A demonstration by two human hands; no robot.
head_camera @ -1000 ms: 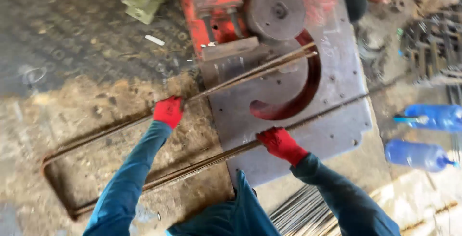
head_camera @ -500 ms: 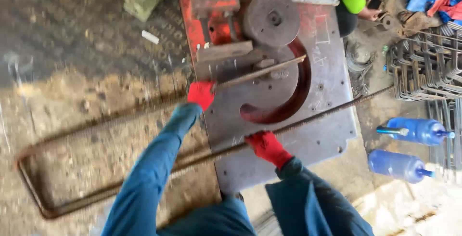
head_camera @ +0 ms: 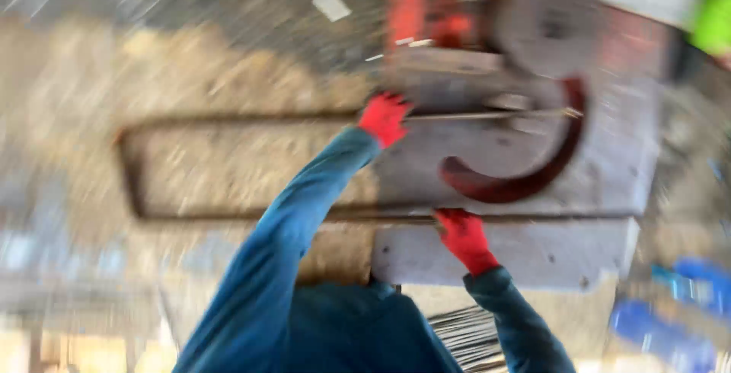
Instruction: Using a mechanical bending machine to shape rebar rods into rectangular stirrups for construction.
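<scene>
**Now Two Red Gloves Hold a Bent Steel Rod on the Bending Machine**

Far to the left of the bending machine, the steel rod makes a closed corner over the dusty ground. From there its two long arms run back toward the machine, one above the other.

Next comes the left hand in a red glove, right at the machine's left edge. It looks wrapped around the upper arm of the rod. The picture is blurry, so how tight the fingers close cannot be told for sure.

A bit further right, at the near edge of the machine's grey plate, the right hand in its red glove looks curled around the lower arm of the rod.

On the plate, the upper arm lies across the curved red slot, below the round disc.

To do this well, both hands should probably keep the rod flat on the plate, hold firmly, and stay well away from the disc.
</scene>
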